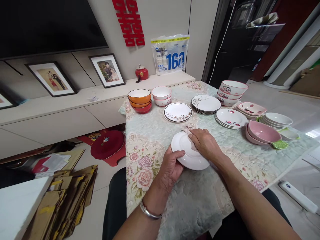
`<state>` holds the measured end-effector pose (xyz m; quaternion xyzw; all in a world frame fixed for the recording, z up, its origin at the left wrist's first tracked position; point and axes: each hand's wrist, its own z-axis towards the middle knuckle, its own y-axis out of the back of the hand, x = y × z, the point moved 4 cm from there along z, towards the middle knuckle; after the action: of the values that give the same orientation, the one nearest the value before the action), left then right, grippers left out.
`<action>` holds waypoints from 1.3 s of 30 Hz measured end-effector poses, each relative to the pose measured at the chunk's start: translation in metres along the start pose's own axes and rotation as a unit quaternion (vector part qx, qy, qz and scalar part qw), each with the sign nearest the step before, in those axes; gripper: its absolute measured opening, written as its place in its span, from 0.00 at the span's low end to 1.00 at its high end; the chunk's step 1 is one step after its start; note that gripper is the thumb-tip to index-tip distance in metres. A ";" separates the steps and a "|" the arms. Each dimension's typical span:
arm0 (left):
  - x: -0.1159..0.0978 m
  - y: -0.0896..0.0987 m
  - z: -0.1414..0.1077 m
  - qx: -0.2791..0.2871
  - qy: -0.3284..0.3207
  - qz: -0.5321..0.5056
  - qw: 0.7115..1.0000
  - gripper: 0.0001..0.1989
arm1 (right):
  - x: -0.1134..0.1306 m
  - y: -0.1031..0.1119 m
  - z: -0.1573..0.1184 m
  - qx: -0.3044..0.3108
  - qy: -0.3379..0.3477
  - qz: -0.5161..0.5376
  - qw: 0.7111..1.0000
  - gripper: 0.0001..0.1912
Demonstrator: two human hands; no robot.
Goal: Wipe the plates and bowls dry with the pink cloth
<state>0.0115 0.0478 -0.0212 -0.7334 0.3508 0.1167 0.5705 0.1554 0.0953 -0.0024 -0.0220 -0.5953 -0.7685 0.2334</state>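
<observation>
A plain white plate (192, 161) is held tilted above the table, near its front. My left hand (172, 163) grips its left edge, thumb on top of the rim and fingers underneath. At the far right of the rim, my right hand (205, 141) presses a thin pale pinkish cloth (186, 130) against the plate, fingers closed over it. Beyond my hands lie a small stack of white plates with a brown floral rim (178, 112) and a stack of plates with red flowers (231, 118).
Orange and red bowls (140, 97), white bowls (161, 95), dark-rimmed plates (206, 103), tall stacked bowls (232, 91), pink bowls (264, 131) and small green-handled bowls (277, 120) stand on the floral tablecloth (147, 146). A red stool (108, 145) and flattened cardboard (62, 200) are at left.
</observation>
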 end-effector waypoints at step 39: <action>-0.005 -0.009 0.000 0.022 0.088 -0.164 0.982 0.31 | 0.034 0.022 -0.005 0.097 0.189 0.317 0.924 0.06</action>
<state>0.0137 0.0504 -0.0110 -0.7758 0.2764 -0.0511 0.5650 0.1348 0.0756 0.0271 -0.0411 -0.5734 -0.5826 0.5745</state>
